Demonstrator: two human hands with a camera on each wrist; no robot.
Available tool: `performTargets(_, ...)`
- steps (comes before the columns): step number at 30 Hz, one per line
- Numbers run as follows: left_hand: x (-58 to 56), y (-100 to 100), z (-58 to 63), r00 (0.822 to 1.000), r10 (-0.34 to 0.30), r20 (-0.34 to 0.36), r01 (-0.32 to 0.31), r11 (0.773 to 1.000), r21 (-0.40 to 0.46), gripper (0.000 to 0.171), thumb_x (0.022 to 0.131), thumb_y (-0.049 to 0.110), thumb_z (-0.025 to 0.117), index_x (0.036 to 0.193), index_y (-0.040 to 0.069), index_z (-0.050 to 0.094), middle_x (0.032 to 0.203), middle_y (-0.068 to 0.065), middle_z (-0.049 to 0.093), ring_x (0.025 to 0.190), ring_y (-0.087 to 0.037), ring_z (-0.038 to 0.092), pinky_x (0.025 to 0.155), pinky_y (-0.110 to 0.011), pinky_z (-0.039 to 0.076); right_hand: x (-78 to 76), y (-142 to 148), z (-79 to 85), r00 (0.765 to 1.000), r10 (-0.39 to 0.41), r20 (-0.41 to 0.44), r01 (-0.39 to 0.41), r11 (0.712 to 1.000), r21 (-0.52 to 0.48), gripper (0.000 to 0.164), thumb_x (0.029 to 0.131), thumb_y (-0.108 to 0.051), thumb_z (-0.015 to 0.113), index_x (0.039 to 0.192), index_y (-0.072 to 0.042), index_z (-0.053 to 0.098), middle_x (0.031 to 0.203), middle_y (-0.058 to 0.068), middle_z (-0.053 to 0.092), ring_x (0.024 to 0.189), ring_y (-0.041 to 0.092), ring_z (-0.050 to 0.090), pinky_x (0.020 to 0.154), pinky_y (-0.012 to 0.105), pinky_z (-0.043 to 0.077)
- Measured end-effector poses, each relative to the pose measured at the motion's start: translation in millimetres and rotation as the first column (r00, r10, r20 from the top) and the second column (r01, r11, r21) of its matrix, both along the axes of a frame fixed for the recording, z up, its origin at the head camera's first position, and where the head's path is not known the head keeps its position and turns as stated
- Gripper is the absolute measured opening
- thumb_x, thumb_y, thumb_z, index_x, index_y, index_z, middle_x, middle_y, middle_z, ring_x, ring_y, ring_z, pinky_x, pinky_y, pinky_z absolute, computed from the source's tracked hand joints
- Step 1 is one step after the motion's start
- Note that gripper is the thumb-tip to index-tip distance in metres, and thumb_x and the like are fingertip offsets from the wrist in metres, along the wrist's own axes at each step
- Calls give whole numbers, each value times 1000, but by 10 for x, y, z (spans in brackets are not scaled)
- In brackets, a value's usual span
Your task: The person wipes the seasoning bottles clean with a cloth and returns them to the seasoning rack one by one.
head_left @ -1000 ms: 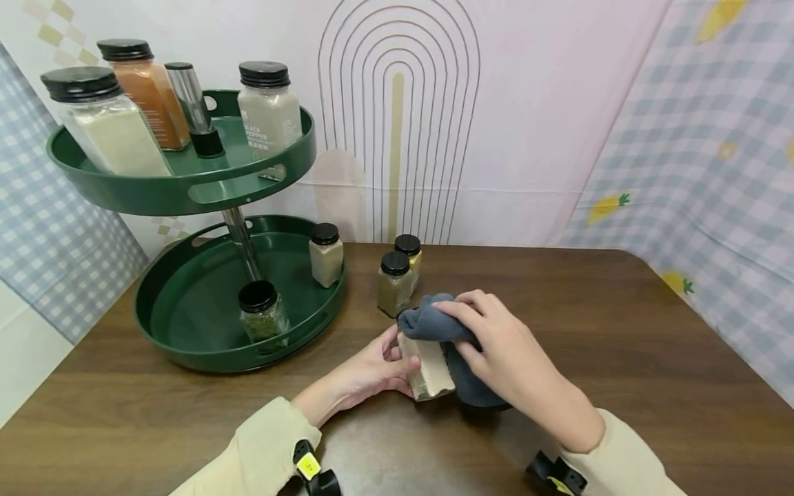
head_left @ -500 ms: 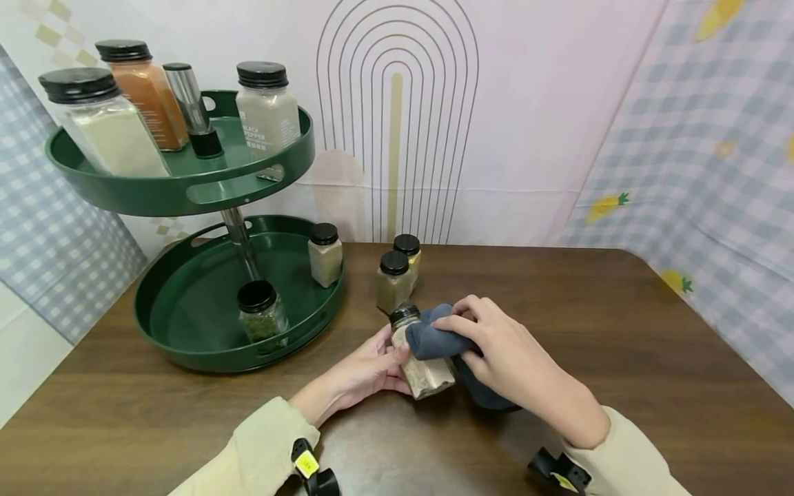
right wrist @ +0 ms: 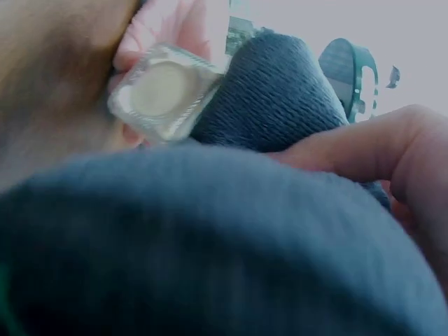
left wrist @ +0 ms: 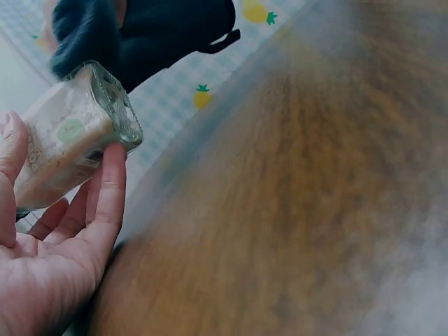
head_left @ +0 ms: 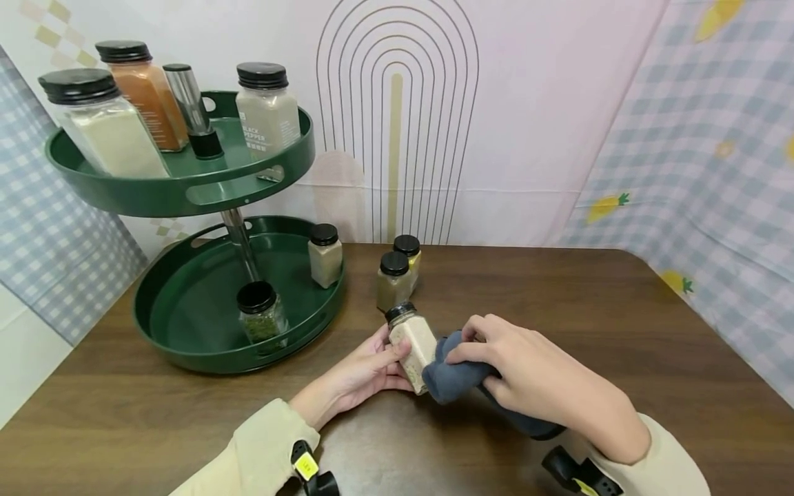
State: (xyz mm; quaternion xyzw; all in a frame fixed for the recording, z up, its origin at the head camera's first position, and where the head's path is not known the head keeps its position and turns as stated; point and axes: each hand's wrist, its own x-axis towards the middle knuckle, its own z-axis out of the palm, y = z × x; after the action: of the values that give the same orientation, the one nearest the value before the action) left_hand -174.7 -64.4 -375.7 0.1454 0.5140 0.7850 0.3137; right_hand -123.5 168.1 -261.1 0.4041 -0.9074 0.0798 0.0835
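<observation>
While the left hand (head_left: 361,373) grips a tilted, clear, square-based spice jar (head_left: 420,350), the right hand (head_left: 530,368) pinches ribbed blue-grey cloth (head_left: 453,377).

At 6 o'clock in the head view, the left hand (head_left: 362,372) grips a tilted clear jar (head_left: 418,348) of pale contents, its black lid (head_left: 400,311) toward 11. At that jar's 4 o'clock, the right hand (head_left: 524,368) pinches a dark blue cloth (head_left: 455,375). Two small jars (head_left: 393,291) stand close together toward its 12 o'clock on the wooden table (head_left: 639,331). At 9 o'clock, a green stand's upper tray (head_left: 149,198) bears three large jars (head_left: 273,117) and a silver cylinder (head_left: 188,100); its lower tray (head_left: 192,303) has jars (head_left: 325,265) at 2 and 5.
</observation>
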Motion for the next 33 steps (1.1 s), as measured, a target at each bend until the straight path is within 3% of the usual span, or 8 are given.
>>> performTargets(5,5,9,13,1000,-16,0,16,1000,19,69,90,38,56,144,17,18,116,-7,57,99,-20,62,90,-45,48,6,94,74,999,-24,39,24,1000,10,44,71,4,60,98,-30,69,97,-11,54,84,5,54,67,24,46)
performTargets(8,4,10,17,999,-39,-5,39,999,22,67,93,37,53,145,17,16,119,-9,56,101,-21,61,91,-46,47,-29,120,73,997,-80,-25,78,994,-75,45,72,3,63,103,-28,68,99,-9,55,84,7,55,68,27,47)
performTargets(12,-4,10,27,998,-54,13,54,998,16,70,94,32,54,148,18,10,131,-16,48,104,-22,59,94,-47,46,-107,52,-22,976,-180,-125,147,961,-234,46,73,3,69,113,-21,65,105,1,58,93,18,58,73,38,51)
performTargets(15,-13,9,32,998,-64,17,64,998,2,76,93,29,57,149,16,7,139,-20,40,106,-21,58,96,-46,44,-160,-34,-122,965,-206,-160,157,949,-274,47,74,0,72,116,-18,63,108,5,57,98,24,58,76,42,52)
performTargets(24,-24,0,32,997,-65,37,64,997,35,63,97,28,49,148,12,15,136,-19,44,106,-21,58,98,-44,44,-169,-81,-197,983,-135,-128,106,972,-209,46,70,3,73,110,-20,66,107,2,55,94,18,58,72,35,51)
performTargets(33,-35,2,14,994,3,107,-11,997,70,63,97,38,45,145,7,18,128,-10,47,107,-19,55,98,-42,43,-132,-39,-141,998,-44,-41,41,996,-82,41,73,2,66,105,-24,67,100,-5,54,84,8,55,71,27,49)
